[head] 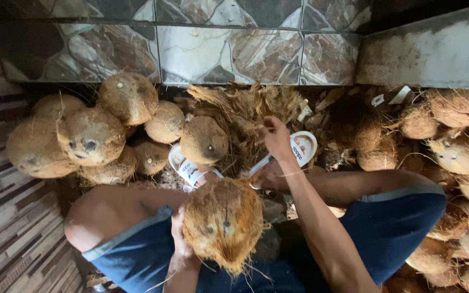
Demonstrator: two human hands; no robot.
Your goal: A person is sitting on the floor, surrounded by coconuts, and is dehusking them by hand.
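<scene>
Husked coconut (223, 220), brown and hairy with loose fibres at its lower end (three eyes showing), sits over the lap. Left hand (180, 239) cups its side, fingers wrapped on it. Right hand (276, 138) fingers pinched shut on husk fibre (245, 108).

Free room is narrow. Left hand (179, 239) cups a husked coconut (223, 222) over the lap, filling the gap between the knees. Right hand (276, 138) is raised over the loose husk pile (245, 108) — open air only directly above it. Left side blocked by a stack of peeled coconuts (82, 135); right side by fibrous unhusked coconuts (457, 146). Ahead, tiled wall (191, 49) closes the far edge. Sandals (299, 149) and feet take up the floor between the piles — passage only from above.
</scene>
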